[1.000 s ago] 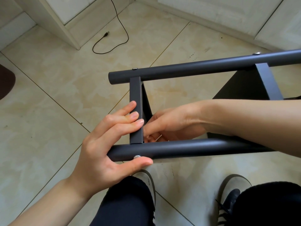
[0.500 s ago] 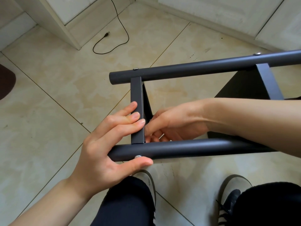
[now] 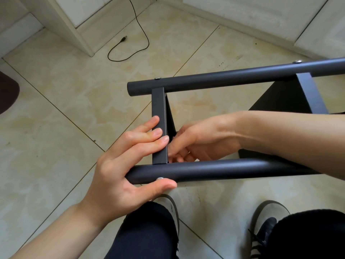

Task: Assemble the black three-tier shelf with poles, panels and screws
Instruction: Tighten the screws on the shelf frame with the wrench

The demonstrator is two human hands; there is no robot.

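Note:
The black shelf lies on its side above the tiled floor. Its near pole [image 3: 233, 170] and far pole [image 3: 233, 75] run left to right, joined by an end panel [image 3: 158, 105] and a second panel [image 3: 309, 94]. My left hand [image 3: 119, 171] grips the near pole's end, thumb under it beside a silver screw head [image 3: 160, 178], fingers laid across the end panel's edge. My right hand [image 3: 201, 139] reaches between the poles, its fingers curled against the panel's inner face and pinching a small metal part that is mostly hidden.
Silver screw heads [image 3: 157, 78] show on the far pole. My shoes [image 3: 172, 206] and dark trouser legs are right under the near pole. A black cable [image 3: 130, 53] lies on the floor by a white cabinet [image 3: 78, 25]. A dark mat [image 3: 7, 94] sits at the left edge.
My right hand's fingers have shifted slightly against the inner side of the end panel. The left hand and the shelf have stayed almost still.

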